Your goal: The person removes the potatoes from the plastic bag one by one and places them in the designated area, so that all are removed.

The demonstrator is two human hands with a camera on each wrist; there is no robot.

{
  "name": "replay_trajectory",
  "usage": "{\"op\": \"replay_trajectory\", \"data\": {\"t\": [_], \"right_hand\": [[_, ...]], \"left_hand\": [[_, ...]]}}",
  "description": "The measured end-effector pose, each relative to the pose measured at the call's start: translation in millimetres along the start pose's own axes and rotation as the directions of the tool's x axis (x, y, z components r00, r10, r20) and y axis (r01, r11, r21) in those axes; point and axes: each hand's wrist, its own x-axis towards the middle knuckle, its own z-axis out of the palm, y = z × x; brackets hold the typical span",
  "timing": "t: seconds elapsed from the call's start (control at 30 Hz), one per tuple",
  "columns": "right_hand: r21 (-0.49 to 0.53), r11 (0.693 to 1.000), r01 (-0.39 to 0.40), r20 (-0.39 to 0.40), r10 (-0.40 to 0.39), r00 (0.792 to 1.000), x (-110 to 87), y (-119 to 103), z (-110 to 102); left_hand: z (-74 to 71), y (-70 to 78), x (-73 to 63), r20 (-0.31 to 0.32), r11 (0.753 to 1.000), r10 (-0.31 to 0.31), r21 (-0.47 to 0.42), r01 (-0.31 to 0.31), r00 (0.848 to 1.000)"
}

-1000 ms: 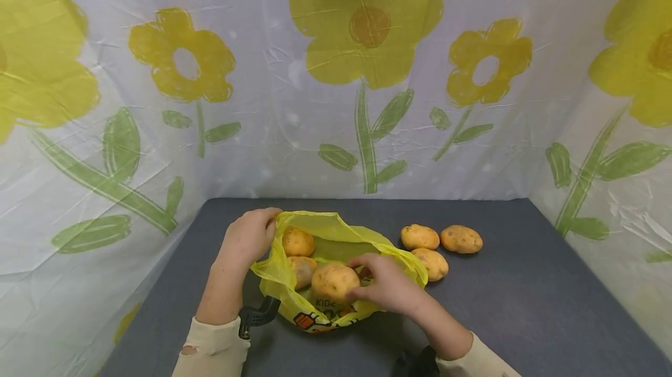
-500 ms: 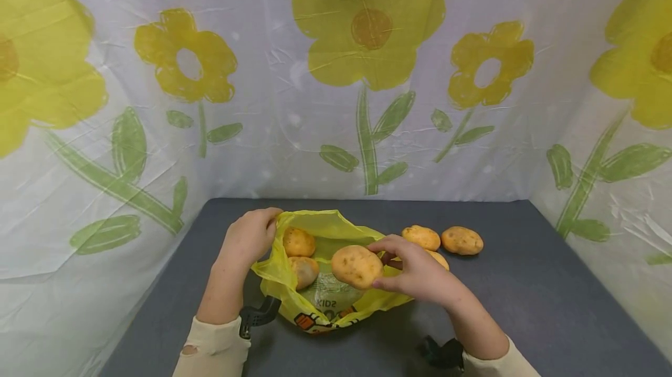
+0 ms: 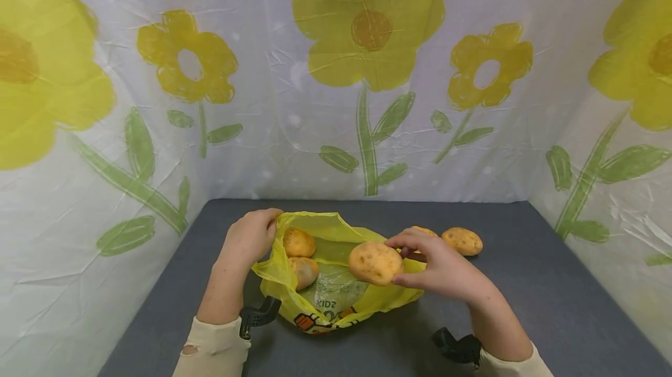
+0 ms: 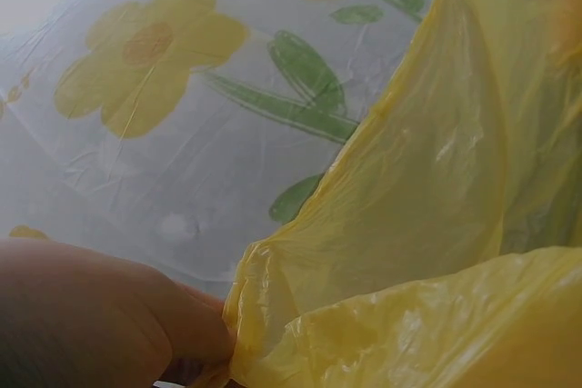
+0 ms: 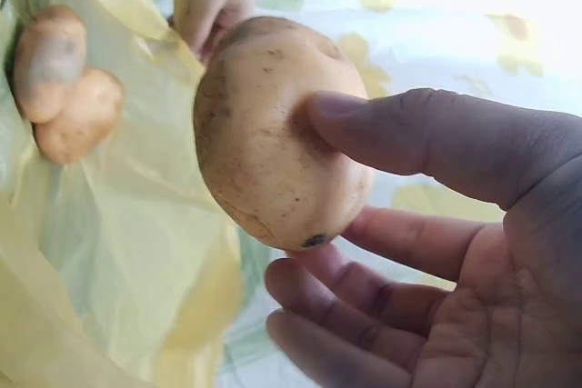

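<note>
My right hand (image 3: pixel 438 266) pinches a potato (image 3: pixel 375 263) between thumb and fingers, above the right side of a yellow plastic bag (image 3: pixel 336 286). In the right wrist view the thumb presses on the near face of this potato (image 5: pixel 273 134), which has a dark spot at its lower end. My left hand (image 3: pixel 251 237) grips the bag's rim at its far left corner, holding the mouth wide. Inside the bag's left part lie two potatoes, one behind (image 3: pixel 298 243) and one nearer (image 3: pixel 304 272). The left wrist view shows the left hand (image 4: pixel 100 315) at the gathered plastic edge.
On the dark table (image 3: pixel 530 301), right of the bag, lies a potato (image 3: pixel 462 241). Another potato (image 3: pixel 424 230) beside it is mostly hidden behind my right hand. A white cloth (image 3: pixel 252 132) printed with yellow flowers hangs at the back and sides.
My right hand has lifted the potato from low in the bag's mouth and carried it to the right. The left hand stays on the rim, and the two potatoes inside have barely shifted.
</note>
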Motion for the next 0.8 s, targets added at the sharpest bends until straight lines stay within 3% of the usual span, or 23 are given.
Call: {"op": "replay_trajectory", "data": {"t": [0.33, 0.53, 0.8], "right_hand": [[-0.015, 1.000, -0.023, 0.008, 0.023, 1.000, -16.6, 2.4, -26.5], [-0.053, 0.993, -0.106, -0.022, 0.105, 0.994, -27.7, 5.4, -44.5], [0.015, 0.991, -0.133, -0.013, 0.133, 0.991, -39.9, 13.3, -61.3]], "left_hand": [[0.5, -1.8, 0.4, -0.010, 1.000, 0.001, -0.003, -0.001, 1.000], [1.1, -2.4, 0.3, -0.014, 1.000, 0.007, 0.000, -0.007, 1.000], [1.7, -2.0, 0.8, -0.014, 1.000, -0.001, -0.002, 0.001, 1.000]]}}
